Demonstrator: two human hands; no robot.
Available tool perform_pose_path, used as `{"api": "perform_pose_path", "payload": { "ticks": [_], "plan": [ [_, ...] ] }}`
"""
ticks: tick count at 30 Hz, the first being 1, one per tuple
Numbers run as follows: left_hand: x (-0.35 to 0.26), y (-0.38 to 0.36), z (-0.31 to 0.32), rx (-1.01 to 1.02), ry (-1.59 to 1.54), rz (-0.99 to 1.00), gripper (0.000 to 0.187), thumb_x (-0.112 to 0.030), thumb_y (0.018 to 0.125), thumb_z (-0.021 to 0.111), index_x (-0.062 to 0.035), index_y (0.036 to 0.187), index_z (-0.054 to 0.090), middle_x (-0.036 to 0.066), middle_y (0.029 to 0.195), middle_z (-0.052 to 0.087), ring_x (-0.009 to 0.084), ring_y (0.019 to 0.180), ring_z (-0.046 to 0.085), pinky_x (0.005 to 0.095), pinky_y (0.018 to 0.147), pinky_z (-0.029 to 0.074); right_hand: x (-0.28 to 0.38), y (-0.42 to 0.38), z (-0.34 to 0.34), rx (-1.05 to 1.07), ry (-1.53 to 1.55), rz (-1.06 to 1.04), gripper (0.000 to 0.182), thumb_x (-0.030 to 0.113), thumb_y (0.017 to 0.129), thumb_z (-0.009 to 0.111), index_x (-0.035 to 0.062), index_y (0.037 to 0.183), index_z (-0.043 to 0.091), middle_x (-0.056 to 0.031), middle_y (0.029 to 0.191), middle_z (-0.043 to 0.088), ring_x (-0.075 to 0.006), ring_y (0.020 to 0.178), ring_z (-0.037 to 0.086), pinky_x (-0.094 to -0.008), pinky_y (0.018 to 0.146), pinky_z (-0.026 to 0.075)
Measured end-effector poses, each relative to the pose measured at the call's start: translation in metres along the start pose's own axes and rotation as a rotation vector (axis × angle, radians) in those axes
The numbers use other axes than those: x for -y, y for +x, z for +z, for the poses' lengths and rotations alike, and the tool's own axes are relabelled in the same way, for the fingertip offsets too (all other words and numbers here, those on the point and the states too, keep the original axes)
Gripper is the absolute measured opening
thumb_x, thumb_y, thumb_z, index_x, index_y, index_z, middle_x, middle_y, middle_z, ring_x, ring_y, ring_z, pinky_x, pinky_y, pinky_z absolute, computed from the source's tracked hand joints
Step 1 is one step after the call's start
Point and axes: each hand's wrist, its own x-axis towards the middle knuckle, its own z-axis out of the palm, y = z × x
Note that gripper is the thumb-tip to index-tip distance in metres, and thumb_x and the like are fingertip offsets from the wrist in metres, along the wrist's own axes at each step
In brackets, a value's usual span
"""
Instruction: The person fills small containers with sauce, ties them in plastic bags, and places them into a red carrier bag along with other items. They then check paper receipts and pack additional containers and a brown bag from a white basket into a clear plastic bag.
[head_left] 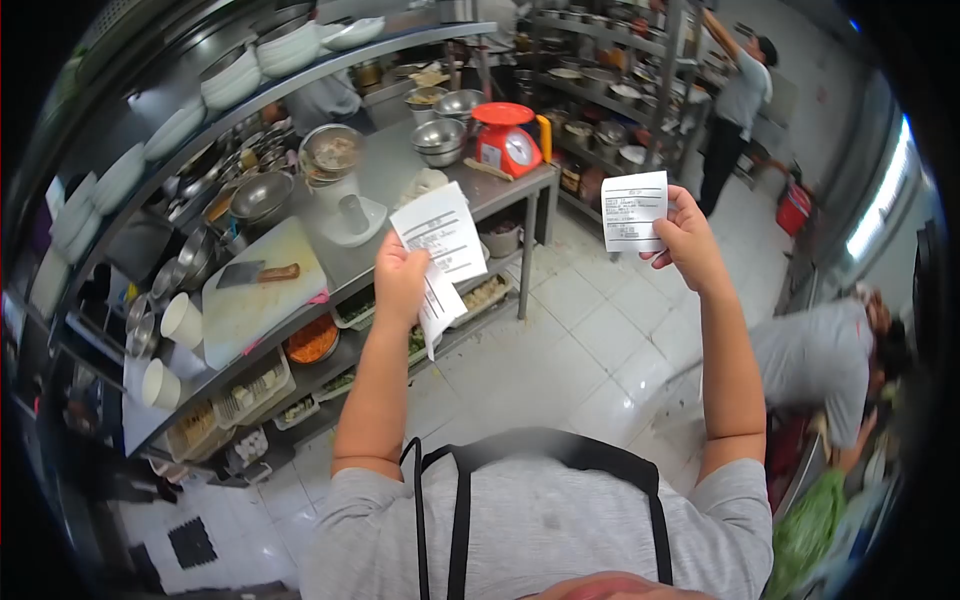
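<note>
Both my hands are raised in front of me, each with printed paper in it. My left hand (402,285) pinches a longer white receipt (445,232) between thumb and fingers; its lower part folds and hangs below the hand. On the other side, my right hand (685,238) grips a smaller receipt (632,200) by its right edge, printed side toward me. The print is too small to read. Behind the left receipt runs a steel counter (365,255), with a cleaver (258,274) lying on a white cutting board (270,320).
A red kitchen scale (506,140) stands at the counter's far end beside metal bowls (440,140). Food trays (255,390) fill the shelf below. One person (735,95) reaches toward a rack; another (815,360) bends down at right. A red bucket (793,208) stands against the wall.
</note>
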Motion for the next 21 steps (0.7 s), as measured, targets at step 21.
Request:
{"api": "perform_pose_path", "payload": {
  "ticks": [21],
  "plan": [
    [-0.043, 0.225, -0.164, -0.487, 0.318, 0.338, 0.026, -0.001, 0.076, 0.044, 0.0063, 0.101, 0.047, 0.011, 0.094, 0.055, 0.016, 0.083, 0.054, 0.0256, 0.073, 0.042, 0.164, 0.466, 0.252, 0.192, 0.22, -0.869, 0.06, -0.002, 0.074, 0.041, 0.0117, 0.129, 0.021, -0.0066, 0.059, 0.05, -0.0115, 0.044, 0.046, -0.0251, 0.039, 0.038]
  ]
}}
